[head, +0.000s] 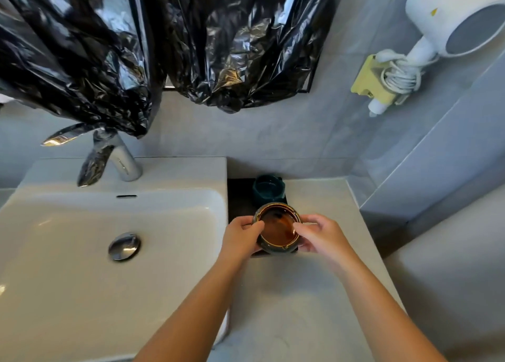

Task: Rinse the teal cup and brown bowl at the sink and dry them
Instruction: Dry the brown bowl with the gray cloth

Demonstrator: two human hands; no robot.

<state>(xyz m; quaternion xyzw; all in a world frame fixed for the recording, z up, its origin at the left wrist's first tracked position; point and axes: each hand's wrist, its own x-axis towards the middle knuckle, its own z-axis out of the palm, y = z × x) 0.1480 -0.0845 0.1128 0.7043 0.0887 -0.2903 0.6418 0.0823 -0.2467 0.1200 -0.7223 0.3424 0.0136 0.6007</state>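
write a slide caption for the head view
Both hands, left and right, grip the brown bowl beside the sink.

A single wide-angle camera, worn on the person's head, looks forward and steeply down over a bathroom counter, with both forearms reaching up into the picture from the bottom edge. It sits close above the work: the sink fills the lower left, the faucet stands beyond it, and the wall's black plastic sheeting and white hair dryer bend across the top. No second view overlaps it.
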